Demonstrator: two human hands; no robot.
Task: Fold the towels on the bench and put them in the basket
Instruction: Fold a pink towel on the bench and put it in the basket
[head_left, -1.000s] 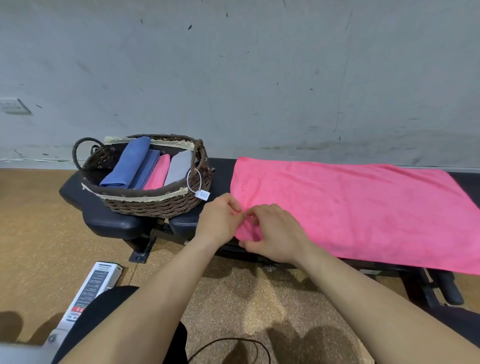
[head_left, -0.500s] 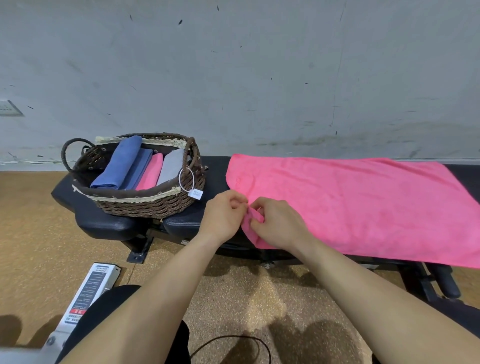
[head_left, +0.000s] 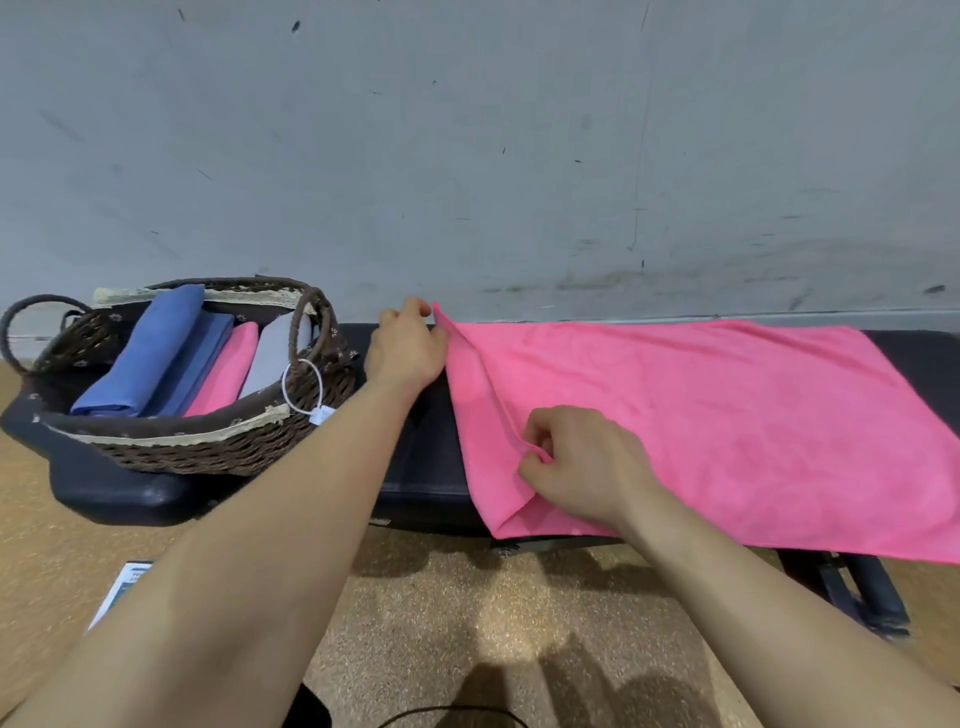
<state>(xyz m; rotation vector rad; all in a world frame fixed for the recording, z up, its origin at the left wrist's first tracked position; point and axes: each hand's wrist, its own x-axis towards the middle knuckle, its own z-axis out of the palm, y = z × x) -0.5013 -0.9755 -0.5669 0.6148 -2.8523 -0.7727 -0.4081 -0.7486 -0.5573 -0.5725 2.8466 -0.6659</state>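
A large pink terry towel (head_left: 701, 415) lies spread along a black padded vinyl bench (head_left: 421, 467). Its soft nap is mostly flat, and its near edge hangs slightly over the bench front. The left hand (head_left: 408, 353) reaches to the towel's far left corner, fingers curled and gripping the pointed tip of cloth there. The right hand (head_left: 587, 467) sits near the towel's near left corner, thumb and fingers pinching a raised ridge of the upper layer, so a crease runs between the two hands.

At the bench's left end stands an oval dark brown wicker basket (head_left: 208, 447) with looped handles and cream lace trim. Inside it, side by side, lie two folded blue towels (head_left: 150, 353), a folded pink towel (head_left: 228, 369) and a folded grey towel (head_left: 272, 356). A small white tag (head_left: 322, 414) dangles from a ring on its handle. Behind is a scuffed grey wall (head_left: 467, 156); below, speckled tan floor (head_left: 467, 597).
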